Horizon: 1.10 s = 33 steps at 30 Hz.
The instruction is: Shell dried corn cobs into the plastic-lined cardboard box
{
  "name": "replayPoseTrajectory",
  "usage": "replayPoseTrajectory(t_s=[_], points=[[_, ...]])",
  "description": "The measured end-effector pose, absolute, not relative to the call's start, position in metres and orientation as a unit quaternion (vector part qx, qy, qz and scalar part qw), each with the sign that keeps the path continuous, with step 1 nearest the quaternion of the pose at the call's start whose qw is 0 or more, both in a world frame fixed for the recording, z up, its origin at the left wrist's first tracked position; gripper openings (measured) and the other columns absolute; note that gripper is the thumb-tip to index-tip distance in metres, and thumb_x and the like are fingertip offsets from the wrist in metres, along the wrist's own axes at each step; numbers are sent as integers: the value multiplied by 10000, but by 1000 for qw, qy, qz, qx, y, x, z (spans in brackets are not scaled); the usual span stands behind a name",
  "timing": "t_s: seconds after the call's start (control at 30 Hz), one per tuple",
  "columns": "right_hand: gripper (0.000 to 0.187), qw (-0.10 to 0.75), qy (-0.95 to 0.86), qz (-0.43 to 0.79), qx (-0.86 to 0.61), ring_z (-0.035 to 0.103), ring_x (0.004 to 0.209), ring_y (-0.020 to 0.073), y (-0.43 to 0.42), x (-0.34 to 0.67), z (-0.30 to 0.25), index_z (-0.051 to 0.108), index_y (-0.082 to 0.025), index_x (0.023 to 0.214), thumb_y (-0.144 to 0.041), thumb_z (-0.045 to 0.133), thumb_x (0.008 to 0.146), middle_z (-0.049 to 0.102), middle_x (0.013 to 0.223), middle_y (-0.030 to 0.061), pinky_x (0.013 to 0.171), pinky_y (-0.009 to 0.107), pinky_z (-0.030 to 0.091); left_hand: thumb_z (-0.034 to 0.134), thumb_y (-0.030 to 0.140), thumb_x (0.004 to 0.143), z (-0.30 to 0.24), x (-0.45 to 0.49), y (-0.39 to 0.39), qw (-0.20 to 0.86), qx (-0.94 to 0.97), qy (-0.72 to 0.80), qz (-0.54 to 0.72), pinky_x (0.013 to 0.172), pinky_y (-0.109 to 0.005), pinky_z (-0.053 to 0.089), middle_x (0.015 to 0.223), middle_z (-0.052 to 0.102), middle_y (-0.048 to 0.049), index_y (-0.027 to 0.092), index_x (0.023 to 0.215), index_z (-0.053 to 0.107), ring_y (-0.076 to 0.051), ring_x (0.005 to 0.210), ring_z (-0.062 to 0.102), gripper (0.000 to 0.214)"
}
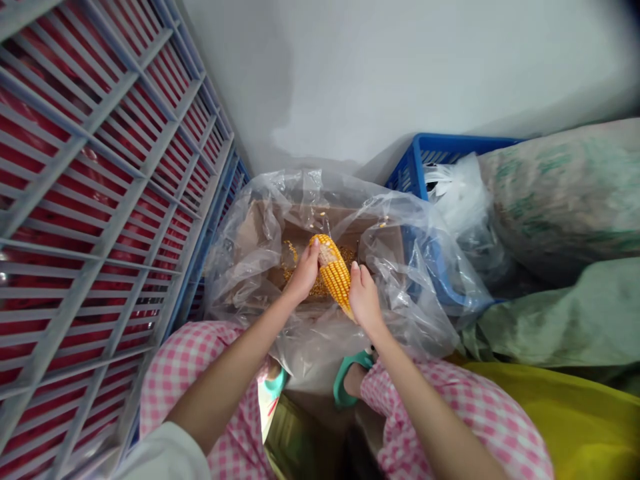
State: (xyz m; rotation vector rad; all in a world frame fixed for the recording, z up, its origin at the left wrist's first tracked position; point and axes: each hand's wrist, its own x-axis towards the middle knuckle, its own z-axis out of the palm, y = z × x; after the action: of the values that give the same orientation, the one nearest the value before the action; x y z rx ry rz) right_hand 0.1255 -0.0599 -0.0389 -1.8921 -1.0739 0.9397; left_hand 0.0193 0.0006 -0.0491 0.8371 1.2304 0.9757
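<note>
Between my hands is a yellow corn cob [336, 279], tilted, with a pale stripped patch near its upper end. My left hand [303, 272] grips the cob's upper left side. Around its lower right side my right hand [365, 297] is closed, thumb lying along the kernels. Below the cob stands a cardboard box [253, 230] lined with a clear plastic bag [400, 320] that spills over its sides. Loose corn kernels [319, 288] lie inside the box, partly hidden by my hands and the cob.
Stacked plastic crates [145, 167] with red contents rise at the left. A blue basket [417, 150] holding white plastic bags [463, 193] stands at the right, beside a bulging woven sack [570, 193]. Yellow material [565, 413] lies lower right. A pale wall [360, 80] closes the back.
</note>
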Motion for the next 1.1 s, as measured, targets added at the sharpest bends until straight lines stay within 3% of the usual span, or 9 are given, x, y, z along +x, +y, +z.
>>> replayPoseTrajectory(t_s=[0.1,0.2,0.33,0.47,0.7,0.83,0.97,1.1], points=[[366,403,-353,427,-728,451,535,149,-61,122,-40,400,-218,704,-528,251,827,477,591,-6,512,278,339,445,447,803,-49,21,-3,579,415,553,433,894,-293,378,1008,620,-58,179,997,556,-182,993,542,349],[363,398,-281,507,-711,432,456,140,-60,123,-35,409,-220,765,-538,245,823,473,575,-16,457,273,319,485,399,791,-46,20,-3,614,415,514,432,885,-294,387,1052,606,-51,191,1042,538,-182,1000,540,330],[341,394,-331,447,-732,450,523,147,-59,127,-28,398,-218,726,-510,259,834,472,591,-11,515,278,325,433,484,792,-41,19,0,687,362,490,396,802,-326,439,1008,621,-68,188,1031,545,-208,926,577,396],[344,383,-398,377,-744,447,587,153,-59,127,-26,370,-215,653,-478,260,845,473,611,-2,572,284,328,417,467,810,-40,18,2,586,419,563,404,883,-314,380,956,619,-77,164,922,562,-202,958,553,355],[347,408,-346,423,-731,494,608,176,-59,126,-33,421,-216,684,-506,290,820,512,612,15,566,304,374,430,373,824,-44,18,-2,508,479,610,375,909,-338,346,904,607,-85,159,912,551,-218,944,544,262],[335,408,-246,546,-689,519,530,179,-58,127,-28,428,-217,787,-517,282,817,514,557,0,471,294,372,436,401,816,-44,19,-1,584,454,533,411,908,-321,360,1028,596,-60,193,1036,535,-200,1009,528,318],[354,421,-258,516,-700,537,567,186,-57,128,-27,446,-216,789,-550,327,796,526,580,6,493,306,403,313,573,801,-42,18,4,689,354,502,385,785,-358,442,963,630,-92,169,1039,548,-237,918,584,525],[363,421,-262,521,-695,551,580,189,-59,123,-28,456,-210,790,-556,348,784,536,586,10,516,316,426,342,553,807,-42,17,4,633,367,539,418,850,-316,414,992,633,-82,162,984,576,-216,992,557,488]])
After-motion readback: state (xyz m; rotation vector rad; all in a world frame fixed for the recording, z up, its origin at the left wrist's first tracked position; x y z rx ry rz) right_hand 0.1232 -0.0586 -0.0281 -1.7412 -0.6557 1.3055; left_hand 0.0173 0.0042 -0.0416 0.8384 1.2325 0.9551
